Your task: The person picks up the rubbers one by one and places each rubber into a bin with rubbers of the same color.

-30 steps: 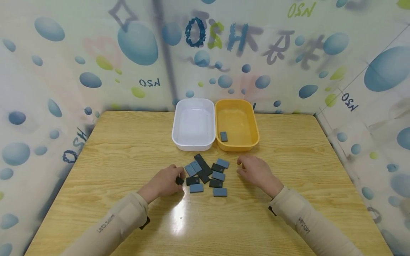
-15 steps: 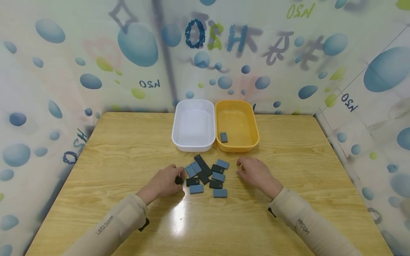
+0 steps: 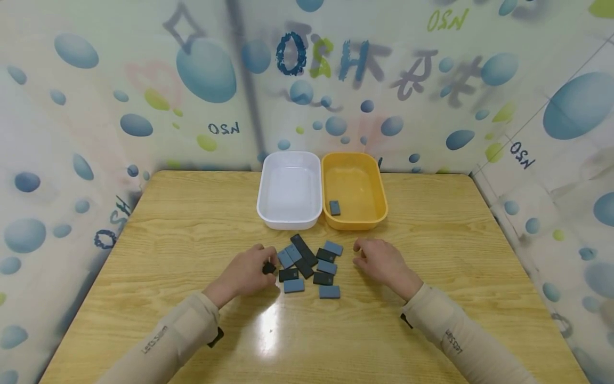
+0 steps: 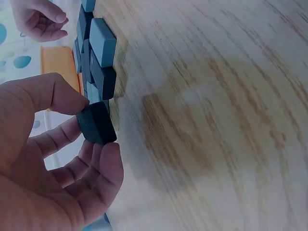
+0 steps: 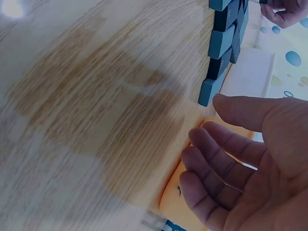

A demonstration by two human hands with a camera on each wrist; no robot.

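Note:
My left hand (image 3: 248,271) pinches a small black block (image 4: 97,123) between thumb and fingers, just left of a group of flat blocks. In that group lie several blue-grey blocks (image 3: 294,286) and several black blocks (image 3: 323,278), with a longer black block (image 3: 304,249) toward the back. To the right of the group, my right hand (image 3: 384,262) hovers by the table with its fingers loosely bent and nothing in them, as the right wrist view shows. The nearest piece to it there is a blue-grey block (image 5: 211,90).
Beyond the blocks, a white bin (image 3: 290,222) and a yellow bin (image 3: 356,224) stand side by side. One blue-grey block (image 3: 334,208) lies inside the yellow bin, near its front left. Patterned walls edge the wooden table (image 3: 446,224) at the back and sides.
In the left hand, the black block has turned slightly. The right hand stays almost in place, and the blocks on the table keep their layout. The head view has tilted up a little.

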